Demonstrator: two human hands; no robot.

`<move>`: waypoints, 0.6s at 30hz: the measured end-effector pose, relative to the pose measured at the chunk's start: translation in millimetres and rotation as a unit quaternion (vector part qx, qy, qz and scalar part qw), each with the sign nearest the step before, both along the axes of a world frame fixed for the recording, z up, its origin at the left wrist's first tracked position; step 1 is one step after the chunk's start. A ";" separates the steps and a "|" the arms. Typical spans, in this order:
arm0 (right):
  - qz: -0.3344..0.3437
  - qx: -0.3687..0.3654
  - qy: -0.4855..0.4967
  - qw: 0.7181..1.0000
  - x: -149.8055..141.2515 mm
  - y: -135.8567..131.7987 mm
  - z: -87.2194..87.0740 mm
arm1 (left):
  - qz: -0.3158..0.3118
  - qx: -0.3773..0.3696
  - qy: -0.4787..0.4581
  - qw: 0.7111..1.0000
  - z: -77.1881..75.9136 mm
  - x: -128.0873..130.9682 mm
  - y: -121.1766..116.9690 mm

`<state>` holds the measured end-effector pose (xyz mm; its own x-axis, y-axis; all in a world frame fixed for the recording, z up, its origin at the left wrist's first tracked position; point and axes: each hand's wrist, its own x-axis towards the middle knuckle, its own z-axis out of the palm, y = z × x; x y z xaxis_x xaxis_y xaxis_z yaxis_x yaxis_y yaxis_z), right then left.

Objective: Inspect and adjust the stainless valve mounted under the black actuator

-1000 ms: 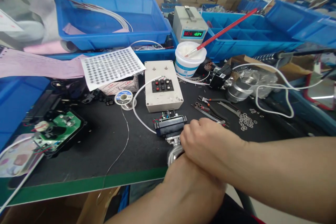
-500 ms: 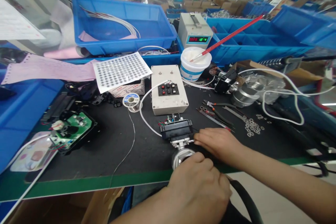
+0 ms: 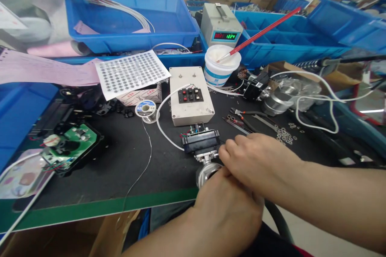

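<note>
A motorized valve stands near the table's front edge, its black actuator [image 3: 201,141] opened to bare electronics, above a round silver valve body [image 3: 205,174]. My left hand [image 3: 230,204] is closed at the near right side of the valve body, its fingertips hidden. Directly above it, my right hand [image 3: 253,158] has its fingers curled together beside the valve's neck, overlapping the left hand; whatever it grips is hidden. A white cable [image 3: 164,130] runs from the actuator to a beige switch box [image 3: 192,112] with red, black and white buttons.
Left lie a solder spool [image 3: 146,110] and an opened green circuit board unit [image 3: 74,144]. Cutting pliers [image 3: 241,114] and several metal nuts [image 3: 285,135] lie right. Behind are a white tub [image 3: 221,68] with a red brush, a power supply [image 3: 221,24] and blue bins [image 3: 129,12].
My right hand has moved toward me and over my left hand, its fingers now more curled. The left hand stays at the valve body. The view has shifted slightly.
</note>
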<state>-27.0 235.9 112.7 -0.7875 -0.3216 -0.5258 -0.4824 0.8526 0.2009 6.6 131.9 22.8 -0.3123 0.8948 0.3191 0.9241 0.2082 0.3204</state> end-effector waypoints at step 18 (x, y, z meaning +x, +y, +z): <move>0.063 -0.217 0.277 0.934 22.9 47.5 -58.1 | 0.087 0.117 0.046 0.988 1.6 -4.7 5.8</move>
<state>-4.1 283.3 54.6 -0.8421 -0.5176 0.1515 -0.5082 0.8556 0.0984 1.9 137.6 24.4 -0.4154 0.7283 0.5450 0.9081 0.2975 0.2946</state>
